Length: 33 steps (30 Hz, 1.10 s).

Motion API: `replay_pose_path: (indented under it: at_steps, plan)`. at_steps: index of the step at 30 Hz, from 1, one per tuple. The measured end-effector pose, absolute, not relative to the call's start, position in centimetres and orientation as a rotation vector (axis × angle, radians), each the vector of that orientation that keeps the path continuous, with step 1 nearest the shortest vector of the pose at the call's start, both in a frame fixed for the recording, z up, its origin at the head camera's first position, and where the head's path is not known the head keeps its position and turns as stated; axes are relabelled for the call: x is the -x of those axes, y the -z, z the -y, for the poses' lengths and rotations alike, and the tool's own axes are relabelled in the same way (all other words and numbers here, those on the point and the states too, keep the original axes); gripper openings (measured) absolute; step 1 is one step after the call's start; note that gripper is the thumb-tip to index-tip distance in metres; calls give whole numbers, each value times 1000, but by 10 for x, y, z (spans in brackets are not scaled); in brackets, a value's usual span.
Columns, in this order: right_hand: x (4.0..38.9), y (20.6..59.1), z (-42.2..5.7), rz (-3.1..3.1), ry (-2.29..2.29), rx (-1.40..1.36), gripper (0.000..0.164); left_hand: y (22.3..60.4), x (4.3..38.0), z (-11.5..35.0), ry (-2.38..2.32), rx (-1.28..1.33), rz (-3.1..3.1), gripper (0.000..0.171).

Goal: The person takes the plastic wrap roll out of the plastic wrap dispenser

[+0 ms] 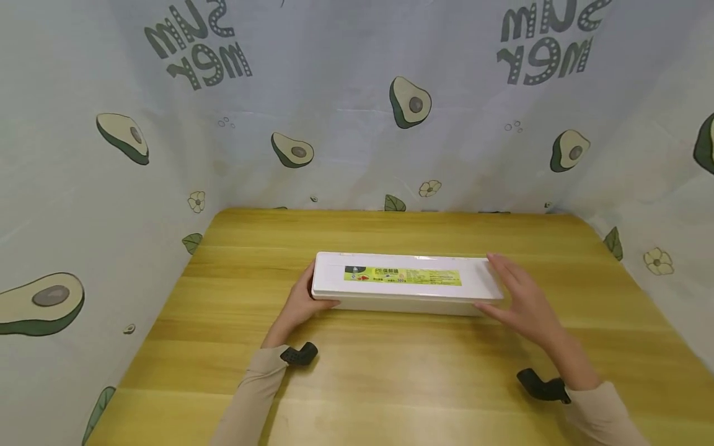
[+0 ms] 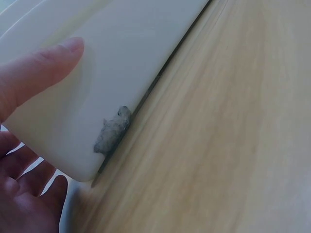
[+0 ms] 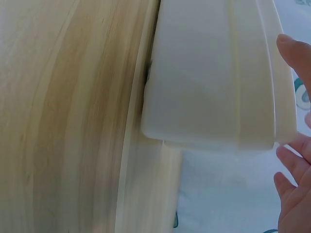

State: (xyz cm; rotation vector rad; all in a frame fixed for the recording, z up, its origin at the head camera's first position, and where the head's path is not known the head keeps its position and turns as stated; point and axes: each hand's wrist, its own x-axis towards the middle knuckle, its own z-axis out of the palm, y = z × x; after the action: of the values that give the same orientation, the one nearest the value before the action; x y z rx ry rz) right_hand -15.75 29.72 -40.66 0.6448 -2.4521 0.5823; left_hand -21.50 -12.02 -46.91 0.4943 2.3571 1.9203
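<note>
A long white cling film box (image 1: 409, 305) with a yellow-green label on its lid lies crosswise on the wooden table. My left hand (image 1: 301, 303) grips its left end, thumb along the front face and fingers round the end. My right hand (image 1: 524, 303) holds the right end, thumb at the front edge and fingertips at the back corner. In the left wrist view, a grey crumpled patch (image 2: 112, 132) sticks to the box near its dark lower edge. The right wrist view shows the box's smooth end (image 3: 204, 97), with the right thumb right at the lid's rim.
The wooden table (image 1: 385, 378) reaches a curtain (image 1: 346, 111) printed with avocados, which hangs behind it and along both sides. Black wrist mounts (image 1: 299, 354) sit at both sleeve cuffs.
</note>
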Motion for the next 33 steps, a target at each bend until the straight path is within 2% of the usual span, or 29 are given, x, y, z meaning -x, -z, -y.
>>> replay_pose_path:
  at_steps: [19,24,33]
  plan:
    - [164,410,-280,2408,-501,-703,95,469,214,122,-1910,-466,-2369,105]
    - [168,415,-272,2386,-521,-735,95,457,208,126,-1889,-459,-2365,104]
    - [173,412,-271,2372,-465,-771,94,470,215,121,-1893,-494,-2394,104]
